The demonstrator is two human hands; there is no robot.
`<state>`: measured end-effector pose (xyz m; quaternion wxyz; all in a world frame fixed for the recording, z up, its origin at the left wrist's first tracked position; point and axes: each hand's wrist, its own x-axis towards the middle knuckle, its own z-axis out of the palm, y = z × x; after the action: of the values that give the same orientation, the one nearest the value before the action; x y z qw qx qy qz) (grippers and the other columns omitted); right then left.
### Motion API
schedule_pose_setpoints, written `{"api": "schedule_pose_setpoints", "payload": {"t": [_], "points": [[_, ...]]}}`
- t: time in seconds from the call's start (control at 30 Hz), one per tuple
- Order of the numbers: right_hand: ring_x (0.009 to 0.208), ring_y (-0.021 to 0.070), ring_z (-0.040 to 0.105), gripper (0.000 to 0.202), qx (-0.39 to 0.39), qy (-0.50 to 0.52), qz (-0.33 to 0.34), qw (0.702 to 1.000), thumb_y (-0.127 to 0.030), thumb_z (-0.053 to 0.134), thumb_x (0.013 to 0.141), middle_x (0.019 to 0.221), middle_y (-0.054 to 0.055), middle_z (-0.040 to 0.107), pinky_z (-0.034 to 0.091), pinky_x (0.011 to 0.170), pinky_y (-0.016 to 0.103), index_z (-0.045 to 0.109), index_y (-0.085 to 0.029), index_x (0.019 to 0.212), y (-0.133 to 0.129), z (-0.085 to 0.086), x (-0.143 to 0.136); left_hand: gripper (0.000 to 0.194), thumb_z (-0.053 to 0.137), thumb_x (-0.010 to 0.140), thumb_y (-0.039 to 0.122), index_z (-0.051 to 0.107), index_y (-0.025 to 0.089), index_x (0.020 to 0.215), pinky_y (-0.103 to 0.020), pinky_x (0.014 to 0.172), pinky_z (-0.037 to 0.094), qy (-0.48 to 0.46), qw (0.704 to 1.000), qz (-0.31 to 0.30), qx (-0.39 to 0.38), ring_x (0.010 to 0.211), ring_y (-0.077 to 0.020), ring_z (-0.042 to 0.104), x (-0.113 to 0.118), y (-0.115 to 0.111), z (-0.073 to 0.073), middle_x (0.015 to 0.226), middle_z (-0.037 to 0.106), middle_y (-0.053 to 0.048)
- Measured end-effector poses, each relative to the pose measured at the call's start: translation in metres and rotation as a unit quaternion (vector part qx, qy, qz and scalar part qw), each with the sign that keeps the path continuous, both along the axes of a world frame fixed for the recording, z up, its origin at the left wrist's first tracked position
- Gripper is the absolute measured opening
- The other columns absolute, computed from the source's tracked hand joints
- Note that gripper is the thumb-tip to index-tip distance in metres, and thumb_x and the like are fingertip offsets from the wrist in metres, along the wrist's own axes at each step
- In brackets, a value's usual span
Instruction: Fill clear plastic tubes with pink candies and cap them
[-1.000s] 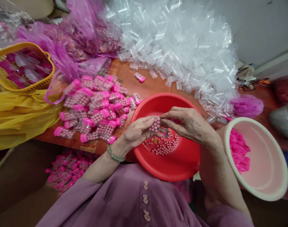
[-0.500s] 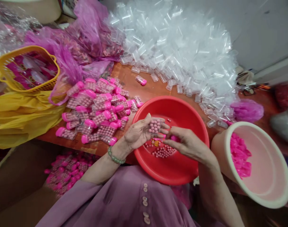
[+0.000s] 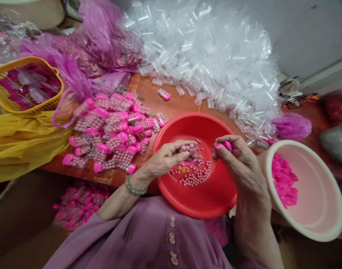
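Observation:
My left hand (image 3: pixel 166 157) is closed around a clear plastic bottle (image 3: pixel 188 148) filled with pink beads, above the left part of a red basin (image 3: pixel 212 200). Between the thumb and fingers of my right hand (image 3: pixel 239 158) is a bright pink cap (image 3: pixel 224 146), over the basin's right side. The two hands are apart. Loose pink beads (image 3: pixel 193 177) lie on the basin floor, along with a small orange figure (image 3: pixel 183 169). Left of the basin is a pile of filled, pink-capped bottles (image 3: pixel 114 130).
Clear empty bottles (image 3: pixel 210 52) form a big heap at the back. A pale bucket (image 3: pixel 319 190) with pink caps (image 3: pixel 284 181) stands at right. A yellow basket (image 3: pixel 54 95) and yellow bag (image 3: pixel 27 138) are at left. More filled bottles (image 3: pixel 78 205) lie below the table edge.
My right hand has moved right and up, away from my left hand, and the pink cap now shows in its fingers. My left hand has turned, its fingers curling more around the bottle.

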<state>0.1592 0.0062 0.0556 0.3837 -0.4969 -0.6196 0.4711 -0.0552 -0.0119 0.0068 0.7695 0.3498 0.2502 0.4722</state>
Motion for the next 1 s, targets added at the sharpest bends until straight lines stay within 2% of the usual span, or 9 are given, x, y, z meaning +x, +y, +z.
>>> {"api": "schedule_pose_setpoints", "payload": {"t": [0.17,0.33,0.47,0.57,0.63,0.77,0.87,0.93,1.0], "points": [[0.075,0.0107,0.067,0.027,0.074,0.04,-0.047,0.995,-0.032,0.074,0.086,0.088,-0.001,0.069,0.058,0.072,0.024,0.067,-0.023,0.11,0.002,0.001,-0.028,0.032,0.074,0.086,0.031,0.072,0.014,0.113,-0.033,0.092,0.056,0.031,0.999,0.023,0.006,0.095,-0.0188,0.07,0.003,0.0,0.008,0.103,0.073,-0.009],[0.075,0.0114,0.069,0.028,0.083,0.072,-0.102,0.989,-0.034,0.075,0.084,0.093,0.0,0.071,0.06,0.073,0.026,0.065,-0.024,0.109,0.005,-0.008,-0.034,0.031,0.074,0.085,0.03,0.072,0.015,0.112,-0.029,0.087,0.058,0.059,0.998,0.037,0.011,0.094,-0.0174,0.07,0.001,0.001,0.007,0.103,0.073,-0.008],[0.073,0.0103,0.066,0.024,0.055,0.044,-0.076,0.995,-0.036,0.069,0.088,0.089,-0.001,0.068,0.057,0.071,0.025,0.062,-0.023,0.106,0.009,-0.015,-0.024,0.032,0.072,0.087,0.029,0.071,0.015,0.116,-0.025,0.08,0.058,0.09,0.996,0.008,0.017,0.09,-0.0152,0.07,-0.004,0.004,0.004,0.109,0.072,-0.01],[0.075,0.0115,0.062,0.021,-0.001,-0.068,0.015,0.998,-0.037,0.06,0.093,0.088,0.0,0.064,0.053,0.072,0.025,0.06,-0.021,0.106,0.008,-0.022,-0.016,0.036,0.07,0.088,0.032,0.068,0.017,0.121,-0.024,0.075,0.057,0.094,0.995,0.023,0.032,0.086,-0.0144,0.07,-0.006,0.005,0.003,0.109,0.072,-0.008],[0.083,0.0142,0.062,0.019,-0.054,-0.184,0.13,0.973,-0.034,0.051,0.097,0.092,0.003,0.065,0.052,0.08,0.028,0.06,-0.02,0.106,0.005,-0.03,-0.015,0.037,0.068,0.089,0.034,0.067,0.017,0.122,-0.024,0.073,0.057,0.1,0.994,0.016,0.038,0.085,-0.0151,0.07,-0.006,0.005,0.003,0.103,0.072,-0.008],[0.098,0.0212,0.064,0.027,-0.105,-0.363,0.33,0.865,-0.024,0.048,0.094,0.114,0.013,0.068,0.049,0.092,0.034,0.062,-0.015,0.116,-0.009,-0.059,-0.025,0.032,0.07,0.087,0.033,0.067,0.013,0.112,-0.023,0.071,0.054,0.101,0.994,0.022,0.034,0.082,-0.0144,0.068,-0.004,0.005,0.002,0.094,0.071,-0.007],[0.103,0.0258,0.066,0.03,-0.098,-0.461,0.38,0.796,-0.021,0.054,0.09,0.12,0.021,0.067,0.049,0.091,0.034,0.066,-0.009,0.114,-0.018,-0.079,-0.036,0.031,0.07,0.085,0.031,0.064,0.013,0.109,-0.023,0.067,0.052,0.093,0.995,0.02,0.021,0.077,-0.0133,0.067,-0.004,0.006,0.0,0.092,0.069,-0.006],[0.098,0.0258,0.067,0.025,-0.096,-0.485,0.392,0.776,-0.018,0.056,0.087,0.109,0.02,0.071,0.05,0.088,0.033,0.07,-0.008,0.105,-0.022,-0.087,-0.041,0.033,0.071,0.083,0.031,0.061,0.013,0.109,-0.022,0.065,0.051,0.087,0.995,0.034,0.019,0.074,-0.0118,0.066,-0.005,0.007,0.0,0.094,0.068,-0.006],[0.094,0.0245,0.068,0.022,-0.088,-0.484,0.4,0.773,-0.011,0.055,0.084,0.101,0.018,0.073,0.05,0.087,0.032,0.072,-0.009,0.098,-0.025,-0.09,-0.044,0.034,0.072,0.082,0.032,0.06,0.013,0.108,-0.022,0.065,0.05,0.085,0.996,0.034,0.014,0.073,-0.0116,0.065,-0.007,0.008,0.0,0.095,0.067,-0.006]]}}
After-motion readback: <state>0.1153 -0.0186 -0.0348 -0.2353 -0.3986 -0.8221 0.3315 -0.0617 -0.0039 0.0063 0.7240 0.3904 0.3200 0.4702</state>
